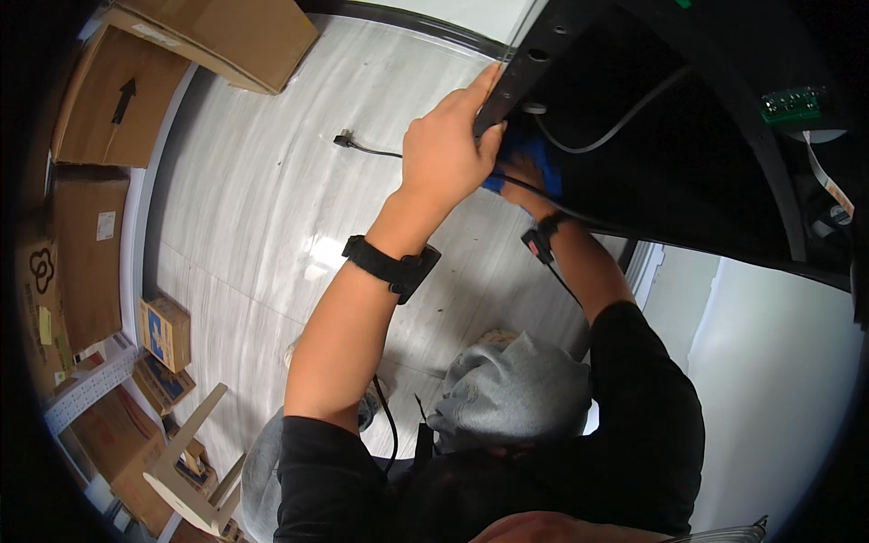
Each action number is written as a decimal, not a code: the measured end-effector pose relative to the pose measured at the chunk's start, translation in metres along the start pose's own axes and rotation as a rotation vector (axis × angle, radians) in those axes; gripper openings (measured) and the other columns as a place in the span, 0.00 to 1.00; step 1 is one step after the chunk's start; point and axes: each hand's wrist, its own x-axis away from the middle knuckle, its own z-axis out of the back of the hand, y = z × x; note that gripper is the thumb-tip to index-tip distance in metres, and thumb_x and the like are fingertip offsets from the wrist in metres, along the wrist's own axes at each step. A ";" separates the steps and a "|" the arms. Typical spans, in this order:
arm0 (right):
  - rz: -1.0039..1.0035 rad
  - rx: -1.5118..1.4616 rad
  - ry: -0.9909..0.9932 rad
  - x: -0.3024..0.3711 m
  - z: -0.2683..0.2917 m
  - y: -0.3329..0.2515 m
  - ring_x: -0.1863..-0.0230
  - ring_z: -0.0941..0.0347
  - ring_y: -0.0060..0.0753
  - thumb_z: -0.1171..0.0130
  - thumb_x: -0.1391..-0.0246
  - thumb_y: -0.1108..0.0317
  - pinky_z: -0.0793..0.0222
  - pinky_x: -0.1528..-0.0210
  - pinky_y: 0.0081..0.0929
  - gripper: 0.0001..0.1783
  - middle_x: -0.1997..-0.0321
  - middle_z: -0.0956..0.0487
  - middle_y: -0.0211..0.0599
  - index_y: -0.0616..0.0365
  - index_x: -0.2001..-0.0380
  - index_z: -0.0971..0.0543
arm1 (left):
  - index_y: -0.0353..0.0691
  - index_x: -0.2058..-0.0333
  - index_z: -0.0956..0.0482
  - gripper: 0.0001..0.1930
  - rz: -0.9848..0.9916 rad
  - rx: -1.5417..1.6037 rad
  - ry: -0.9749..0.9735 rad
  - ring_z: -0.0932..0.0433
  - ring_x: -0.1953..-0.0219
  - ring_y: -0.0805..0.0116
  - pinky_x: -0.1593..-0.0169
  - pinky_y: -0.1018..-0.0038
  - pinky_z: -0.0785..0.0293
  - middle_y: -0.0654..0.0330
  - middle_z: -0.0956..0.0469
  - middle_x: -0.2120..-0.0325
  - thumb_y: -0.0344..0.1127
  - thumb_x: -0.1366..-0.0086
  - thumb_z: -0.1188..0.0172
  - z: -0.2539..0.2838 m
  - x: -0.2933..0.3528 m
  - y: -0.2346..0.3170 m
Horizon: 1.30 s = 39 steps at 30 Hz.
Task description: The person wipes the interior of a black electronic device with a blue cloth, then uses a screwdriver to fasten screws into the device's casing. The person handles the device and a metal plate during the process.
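Observation:
My left hand [450, 149] grips the edge of a tall black frame [534, 63] with holes along it, the thumb on one side and the fingers on the other. Beyond it, my right hand [523, 184] reaches into shadow with a blue cloth [540, 163] in its fingers, which are partly hidden. A black power cord [373, 151] ends in a plug [344, 138] on the floor; it passes behind my left hand and seems to continue past my right wrist. Inside the black housing [652, 172] a grey cable [615, 122] hangs in a curve.
Cardboard boxes [95, 253] are stacked on shelving at the left, and another large box [217, 41] stands at the far left. A beige stool [186, 471] is at the lower left. A green clear part [793, 104] sits on the housing at the right. Pale floor [262, 199] lies between.

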 end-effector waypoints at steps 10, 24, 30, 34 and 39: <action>-0.713 -0.244 -0.184 0.040 0.050 0.004 0.41 0.39 0.67 0.39 0.55 0.64 0.34 0.42 0.50 0.44 0.35 0.46 0.59 0.45 0.34 0.46 | 0.50 0.41 0.31 0.32 -0.046 0.007 0.026 0.22 0.74 0.60 0.69 0.70 0.25 0.58 0.21 0.72 0.31 0.48 0.36 -0.001 -0.003 -0.005; -0.541 -0.293 0.075 -0.057 -0.004 0.137 0.34 0.48 0.59 0.42 0.51 0.61 0.47 0.34 0.49 0.43 0.31 0.49 0.55 0.39 0.33 0.48 | 0.46 0.46 0.29 0.27 -0.046 -0.019 0.041 0.22 0.75 0.58 0.69 0.69 0.25 0.56 0.22 0.70 0.30 0.48 0.37 -0.001 -0.004 -0.003; -0.381 -0.249 0.164 -0.062 -0.011 0.157 0.34 0.44 0.50 0.45 0.47 0.61 0.48 0.33 0.43 0.34 0.33 0.41 0.48 0.44 0.36 0.40 | 0.39 0.57 0.23 0.16 0.010 0.015 0.019 0.21 0.72 0.58 0.66 0.70 0.23 0.54 0.21 0.70 0.30 0.46 0.38 0.001 -0.001 0.004; -0.306 -0.215 0.249 -0.062 0.003 0.149 0.34 0.40 0.43 0.46 0.44 0.62 0.48 0.32 0.38 0.28 0.36 0.34 0.44 0.49 0.39 0.33 | 0.39 0.57 0.23 0.16 0.024 0.006 0.010 0.21 0.72 0.58 0.66 0.70 0.23 0.55 0.21 0.70 0.29 0.46 0.38 0.003 -0.002 0.005; -0.340 -0.463 0.017 -0.060 0.031 0.144 0.35 0.38 0.43 0.43 0.47 0.69 0.46 0.33 0.32 0.29 0.36 0.33 0.46 0.51 0.40 0.31 | 0.39 0.57 0.23 0.16 0.016 0.017 0.012 0.21 0.73 0.59 0.67 0.70 0.22 0.55 0.21 0.70 0.29 0.47 0.38 0.001 -0.001 0.005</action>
